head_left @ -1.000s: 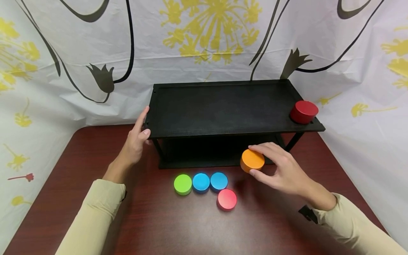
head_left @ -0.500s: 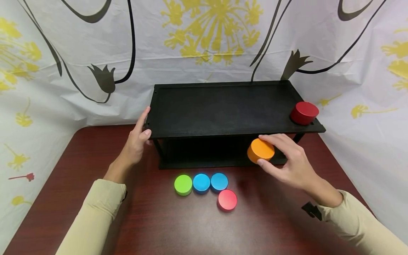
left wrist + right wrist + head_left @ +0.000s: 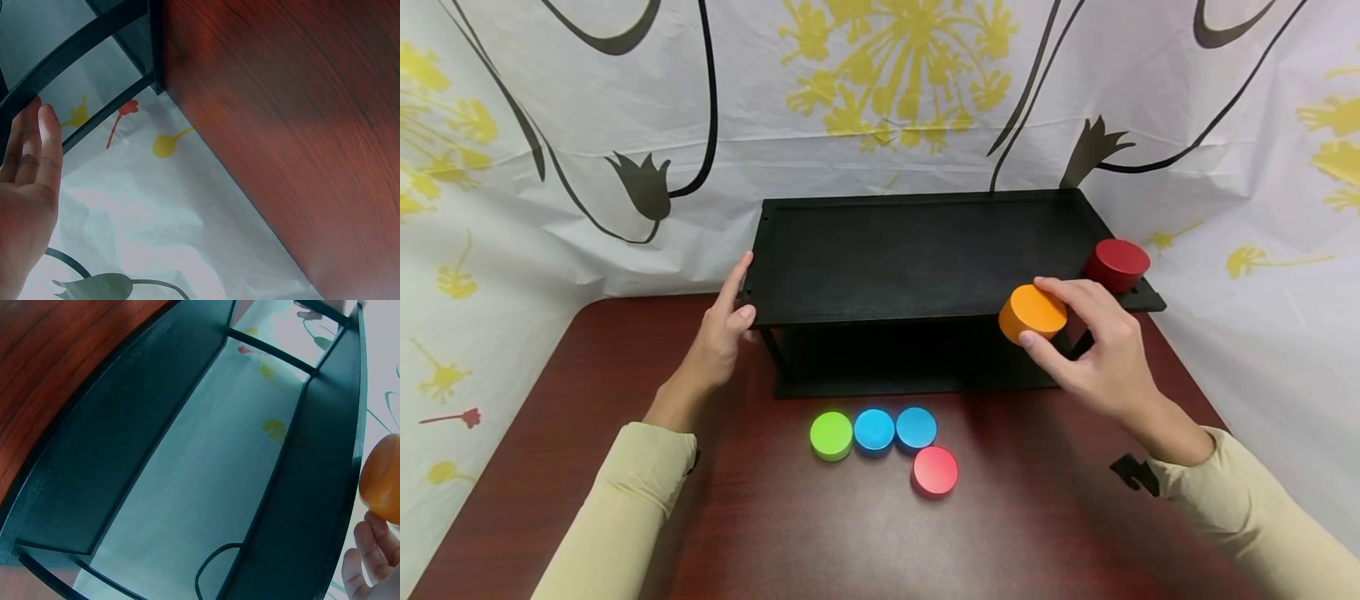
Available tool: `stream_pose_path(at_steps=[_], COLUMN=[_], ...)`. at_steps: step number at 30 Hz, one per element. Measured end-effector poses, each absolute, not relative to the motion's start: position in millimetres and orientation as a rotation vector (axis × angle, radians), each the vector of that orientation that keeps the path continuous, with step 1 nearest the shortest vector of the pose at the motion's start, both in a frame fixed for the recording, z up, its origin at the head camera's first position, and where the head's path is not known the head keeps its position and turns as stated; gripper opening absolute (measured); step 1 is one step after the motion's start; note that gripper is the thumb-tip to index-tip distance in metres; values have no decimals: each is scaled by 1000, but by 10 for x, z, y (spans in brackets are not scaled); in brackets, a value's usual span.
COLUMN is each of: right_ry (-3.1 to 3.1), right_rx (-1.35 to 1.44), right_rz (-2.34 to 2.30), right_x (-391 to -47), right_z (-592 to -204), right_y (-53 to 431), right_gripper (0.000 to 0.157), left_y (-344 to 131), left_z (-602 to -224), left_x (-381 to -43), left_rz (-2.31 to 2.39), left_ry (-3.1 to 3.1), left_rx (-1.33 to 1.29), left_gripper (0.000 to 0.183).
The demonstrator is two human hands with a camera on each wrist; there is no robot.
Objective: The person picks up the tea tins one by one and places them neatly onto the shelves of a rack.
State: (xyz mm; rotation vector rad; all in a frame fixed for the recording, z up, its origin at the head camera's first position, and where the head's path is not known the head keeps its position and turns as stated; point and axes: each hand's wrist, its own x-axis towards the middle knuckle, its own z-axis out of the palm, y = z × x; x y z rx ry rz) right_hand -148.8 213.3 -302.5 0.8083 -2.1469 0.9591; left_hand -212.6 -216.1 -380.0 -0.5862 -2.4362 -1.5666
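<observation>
In the head view my right hand (image 3: 1101, 358) grips a short orange cylinder block (image 3: 1033, 312) between thumb and fingers. The block is held up at the front edge of the black two-tier shelf (image 3: 910, 250), level with its top board. In the right wrist view the orange block (image 3: 382, 478) shows at the right edge, fingertips against it. My left hand (image 3: 718, 333) touches the shelf's left end, its fingers lying straight along the side. A dark red cylinder block (image 3: 1117, 262) stands on the top board's right front corner, just behind my right hand.
On the reddish-brown table (image 3: 790, 533) before the shelf, a green block (image 3: 831, 435) and two blue blocks (image 3: 874, 431) stand in a row. A pink-red block (image 3: 935, 472) sits in front of the right blue one. White patterned cloth (image 3: 880, 100) hangs behind and at both sides.
My right hand has lifted the orange block up and to the right, from in front of the lower tier to the top board's front edge. The left hand has stayed in place.
</observation>
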Motion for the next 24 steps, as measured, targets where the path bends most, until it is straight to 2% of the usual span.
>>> stream_pose_path(at_steps=[14, 24], right_ry=[-2204, -2204], right_rx=[599, 471], right_rz=[884, 806], right_x=[-1765, -1880], right_z=[-3175, -3168], right_y=[2335, 2356], right_gripper=[57, 54], left_y=[-2153, -2163], left_z=[-3798, -3813], left_x=[-2129, -2127], left_rz=[-1567, -1558], left_ry=[-2431, -2441], left_rx=[-593, -587], left_gripper=[70, 70])
